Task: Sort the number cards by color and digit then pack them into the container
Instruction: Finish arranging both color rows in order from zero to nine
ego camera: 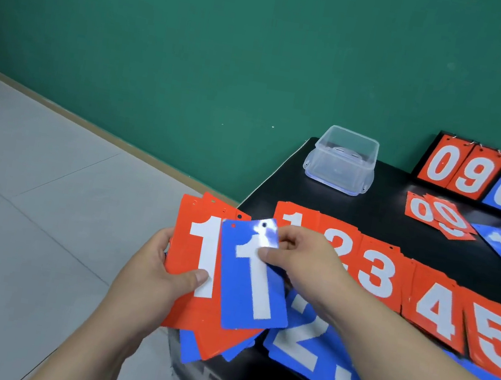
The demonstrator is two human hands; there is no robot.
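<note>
A glossy blue 1 card point(255, 286) sits at lower centre, pinched at its top corner by the right hand point(304, 257). It overlaps the fan of cards point(197, 247) gripped by the left hand point(160, 277). The right forearm hides part of the blue 2 card point(301, 339) on the black table point(371, 209); the clear plastic container point(340, 161) stands upper right

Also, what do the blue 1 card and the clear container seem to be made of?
The blue 1 card: probably thin stiff plastic, slightly glossy; glare shows near its punched hole, and it looks flat though pinched at one edge. The container: clear glossy plastic, it seems; the background shows through its walls.
</note>
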